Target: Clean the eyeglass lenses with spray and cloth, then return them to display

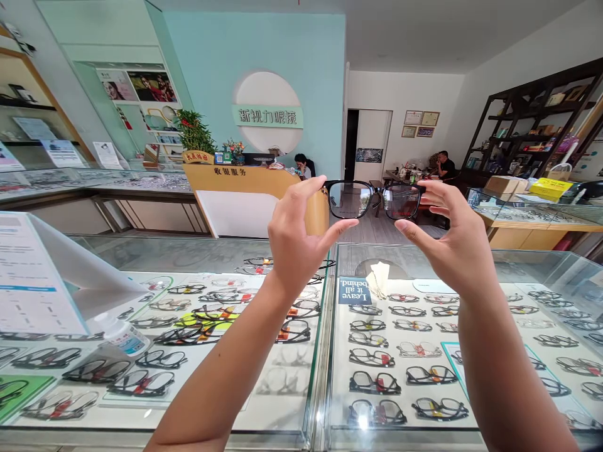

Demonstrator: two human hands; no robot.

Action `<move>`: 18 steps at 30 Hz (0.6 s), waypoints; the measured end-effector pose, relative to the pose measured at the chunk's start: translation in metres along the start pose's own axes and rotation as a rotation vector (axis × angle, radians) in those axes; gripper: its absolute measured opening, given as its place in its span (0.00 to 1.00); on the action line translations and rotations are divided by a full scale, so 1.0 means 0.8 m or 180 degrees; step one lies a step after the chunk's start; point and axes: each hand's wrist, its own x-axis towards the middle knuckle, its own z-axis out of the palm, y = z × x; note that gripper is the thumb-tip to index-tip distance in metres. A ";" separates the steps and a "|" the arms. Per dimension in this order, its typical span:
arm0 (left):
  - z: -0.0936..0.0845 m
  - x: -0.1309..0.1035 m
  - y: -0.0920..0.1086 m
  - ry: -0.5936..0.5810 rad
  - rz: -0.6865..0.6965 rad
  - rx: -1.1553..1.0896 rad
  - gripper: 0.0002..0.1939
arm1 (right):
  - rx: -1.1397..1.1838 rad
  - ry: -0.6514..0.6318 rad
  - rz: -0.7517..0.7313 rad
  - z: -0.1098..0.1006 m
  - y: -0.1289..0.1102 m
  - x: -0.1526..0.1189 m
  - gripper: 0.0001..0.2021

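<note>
Raised above the glass counter is a pair of black-framed eyeglasses (349, 199), its lenses facing away toward the room. My left hand (298, 227) grips the left edge of the frame, index finger on top and thumb stretched below the lens. On the other side, my right hand (453, 233) holds the right edge, the index finger at the upper corner and the thumb under the lens. Small lettering shows faintly on the lenses. Beneath my arms, many folded eyeglasses (377, 383) lie in rows inside the display case.
A white bottle (123, 336) and a folded white sign (40, 276) stand on the counter at left. A tissue (378, 280) lies near a blue card (354, 291). Beyond are a cashier desk (245, 201), a person (305, 166) behind it, and another person (445, 166) seated farther back.
</note>
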 end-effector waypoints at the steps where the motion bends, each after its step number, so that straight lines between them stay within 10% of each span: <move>1: 0.000 0.000 0.000 -0.0007 -0.0007 -0.0018 0.39 | -0.0009 0.0022 -0.0027 0.000 0.000 0.000 0.29; 18: 0.002 -0.001 0.001 -0.0089 -0.0141 -0.0053 0.38 | -0.0106 0.0117 -0.0093 -0.002 -0.006 -0.001 0.28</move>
